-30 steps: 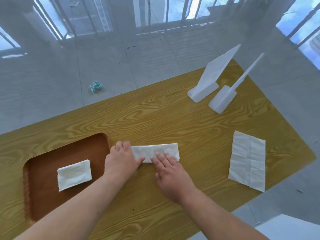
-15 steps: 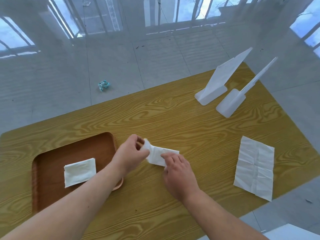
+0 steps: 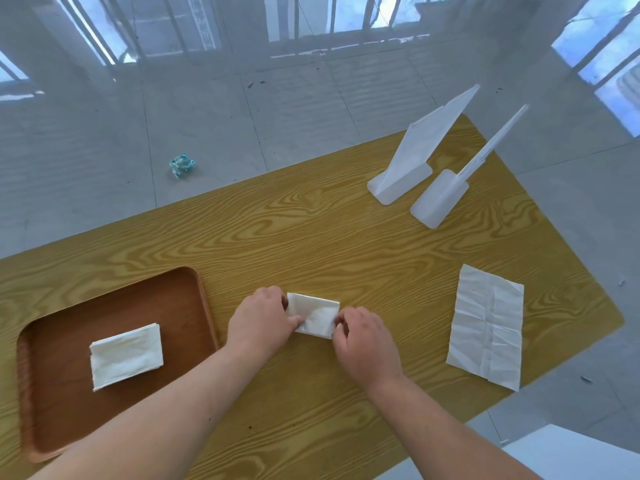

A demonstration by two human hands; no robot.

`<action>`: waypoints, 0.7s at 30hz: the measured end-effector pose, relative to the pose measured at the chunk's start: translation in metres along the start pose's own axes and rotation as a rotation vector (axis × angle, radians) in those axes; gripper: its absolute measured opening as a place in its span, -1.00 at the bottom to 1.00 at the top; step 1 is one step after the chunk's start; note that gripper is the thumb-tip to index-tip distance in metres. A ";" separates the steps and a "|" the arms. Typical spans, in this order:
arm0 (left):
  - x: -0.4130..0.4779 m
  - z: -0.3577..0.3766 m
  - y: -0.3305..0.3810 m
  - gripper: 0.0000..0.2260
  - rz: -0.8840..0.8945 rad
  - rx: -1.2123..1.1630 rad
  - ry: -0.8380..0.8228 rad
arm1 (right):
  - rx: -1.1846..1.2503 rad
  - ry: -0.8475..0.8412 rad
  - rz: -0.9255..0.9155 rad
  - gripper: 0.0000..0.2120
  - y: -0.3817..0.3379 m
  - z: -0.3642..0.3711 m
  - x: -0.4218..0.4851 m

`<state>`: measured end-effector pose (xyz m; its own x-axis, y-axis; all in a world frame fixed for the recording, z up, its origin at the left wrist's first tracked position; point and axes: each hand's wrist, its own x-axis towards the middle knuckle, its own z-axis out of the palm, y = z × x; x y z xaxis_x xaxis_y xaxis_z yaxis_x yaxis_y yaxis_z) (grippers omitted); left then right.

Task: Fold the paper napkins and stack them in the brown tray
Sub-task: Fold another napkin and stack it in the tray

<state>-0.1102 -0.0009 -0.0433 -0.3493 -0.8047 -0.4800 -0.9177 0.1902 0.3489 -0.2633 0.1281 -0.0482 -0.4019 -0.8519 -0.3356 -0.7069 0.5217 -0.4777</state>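
I have the napkin (image 3: 313, 315) lying flat on the worktop (image 3: 346, 244), just right of the brown tray (image 3: 114, 299), so that the hard wood gives me something to press against while I square its doubled layers. My left hand (image 3: 259, 322) sits at its left end, knuckles up, the thumb laid across the near left corner and the other fingers curled over the far edge; they are closed on the paper, pinning it rather than lifting it. My right hand (image 3: 363, 342) comes in from the right, palm down, with its fingers (image 3: 341, 318) bent and drawn together at the right edge, touching the paper; whether they pinch the layers or only press them I cannot tell. Both forearms reach in from the near edge and angle towards each other. One folded napkin (image 3: 126, 355) already lies in the middle of the tray, which I judge is where this one goes, on top of it. An unfolded napkin (image 3: 486, 327) waits flat on the worktop well to my right, clear of my hands, I reckon for the next round. Two white stands (image 3: 415, 178) sit at the far right, out of the way.
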 end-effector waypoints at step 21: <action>-0.037 -0.064 -0.106 -0.84 -0.224 -0.921 0.029 | 0.941 -0.372 0.307 -0.89 -0.118 0.025 0.031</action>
<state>0.0127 -0.0271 -0.0109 -0.1668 -0.7848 -0.5969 -0.4476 -0.4791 0.7551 -0.1780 0.0411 -0.0229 -0.1710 -0.6934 -0.6999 0.1944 0.6727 -0.7139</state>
